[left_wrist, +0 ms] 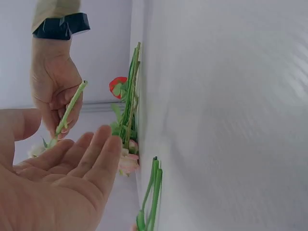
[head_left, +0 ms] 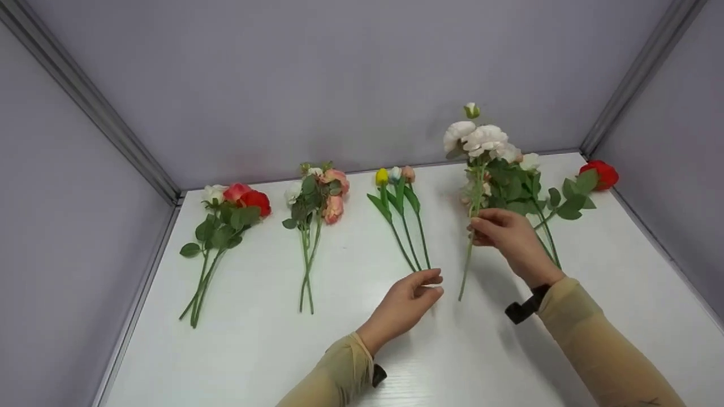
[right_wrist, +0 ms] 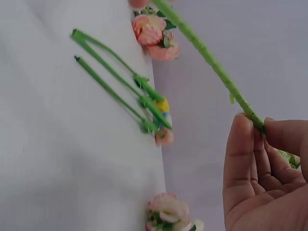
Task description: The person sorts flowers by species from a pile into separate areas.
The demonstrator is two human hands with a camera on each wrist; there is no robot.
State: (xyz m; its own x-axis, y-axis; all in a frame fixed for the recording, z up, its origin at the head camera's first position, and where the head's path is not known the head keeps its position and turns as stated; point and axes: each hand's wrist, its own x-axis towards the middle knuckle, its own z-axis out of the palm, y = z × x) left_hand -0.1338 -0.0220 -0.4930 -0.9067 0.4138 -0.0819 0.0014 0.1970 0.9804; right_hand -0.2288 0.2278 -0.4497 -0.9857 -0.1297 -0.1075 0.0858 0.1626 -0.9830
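Observation:
My right hand [head_left: 509,240] pinches the green stem [right_wrist: 211,60] of a white flower spray [head_left: 483,140] between thumb and fingers, its blooms up and its cut end hanging down above the table. To its left my left hand [head_left: 403,305] is held over the table near the lower ends of three tulips [head_left: 403,223], yellow, pale blue and pink. In the left wrist view the left hand [left_wrist: 62,178] has its fingers extended and holds nothing. The tulips lie flat, stems toward me; in the head view the left hand hides their stem ends.
Red, pink and white roses [head_left: 226,217] lie at the far left, with pink and white flowers [head_left: 314,198] to their right. Behind the right hand lie leafy stems [head_left: 515,186] and a red rose [head_left: 600,175]. Grey walls [head_left: 339,85] enclose the table's back and sides.

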